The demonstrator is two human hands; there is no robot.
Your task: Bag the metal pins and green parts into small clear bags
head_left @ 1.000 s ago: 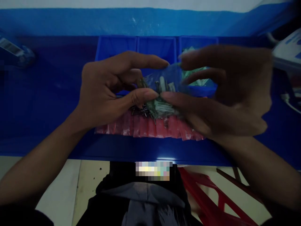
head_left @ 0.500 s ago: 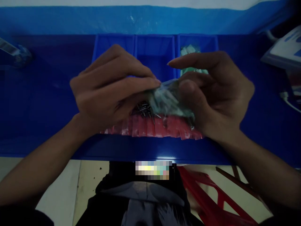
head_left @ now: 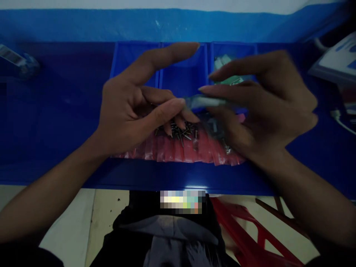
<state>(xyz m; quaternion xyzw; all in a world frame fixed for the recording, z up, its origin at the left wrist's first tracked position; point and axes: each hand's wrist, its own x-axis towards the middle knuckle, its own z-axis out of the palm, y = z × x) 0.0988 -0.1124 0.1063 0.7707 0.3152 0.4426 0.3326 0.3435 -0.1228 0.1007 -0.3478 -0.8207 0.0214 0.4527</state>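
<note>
Between my two hands, above the table, is a small clear plastic bag with pale pieces inside, blurred by motion. My left hand pinches the bag's left end between thumb and a finger, its index finger raised and stretched out. On the other end, my right hand grips the bag with thumb and fingers. Beneath them lie a heap of dark screws and a row of red plastic packets, partly hidden by my hands.
Three blue bins stand side by side at the back; the right one holds several bags with pale green contents. A clear wrapped item is at far left. A white box and a cable sit at right. Below is a red plastic chair.
My left hand has turned over, lifting its index finger away from the bag. My right hand has shifted slightly right, and the bag has tilted to a thin, flatter view.
</note>
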